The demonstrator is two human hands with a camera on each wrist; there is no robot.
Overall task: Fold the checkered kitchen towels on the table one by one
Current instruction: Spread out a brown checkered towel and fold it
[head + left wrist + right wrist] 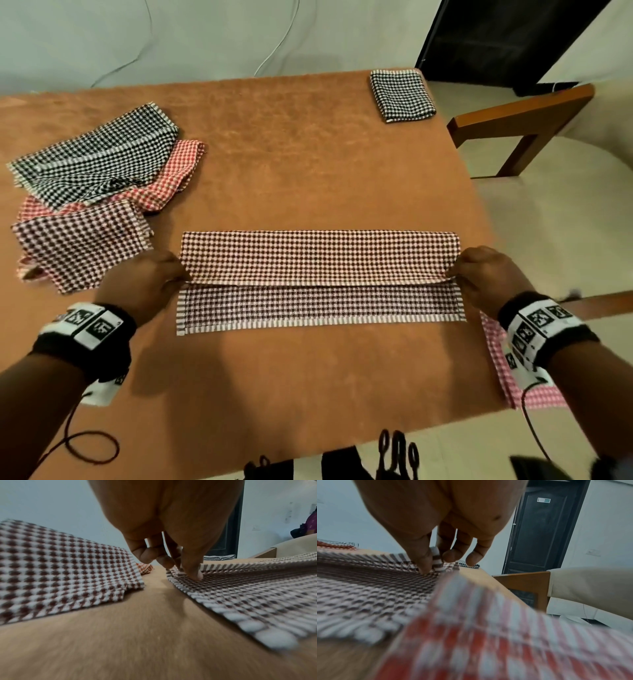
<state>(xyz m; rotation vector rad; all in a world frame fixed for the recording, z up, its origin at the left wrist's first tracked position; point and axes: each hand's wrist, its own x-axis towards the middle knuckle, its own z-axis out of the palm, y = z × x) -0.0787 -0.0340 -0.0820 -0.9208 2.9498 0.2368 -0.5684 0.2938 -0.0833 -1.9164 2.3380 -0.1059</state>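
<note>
A brown-and-white checkered towel (318, 257) lies lengthwise across the table's middle, its far half folded toward me over the near half (318, 308). My left hand (156, 274) pinches the folded edge at the left end; in the left wrist view that hand (190, 566) pinches the striped hem of the towel (248, 588). My right hand (479, 270) pinches the same edge at the right end; the right wrist view shows this hand (435, 561) with the hem of the towel (368, 588) between thumb and fingers.
A pile of unfolded towels (92, 181), black, red and brown, lies at the left. One folded black checkered towel (400, 96) sits at the far right corner. A red checkered towel (513, 373) lies under my right wrist at the table (308, 154) edge. A wooden chair (520, 126) stands to the right.
</note>
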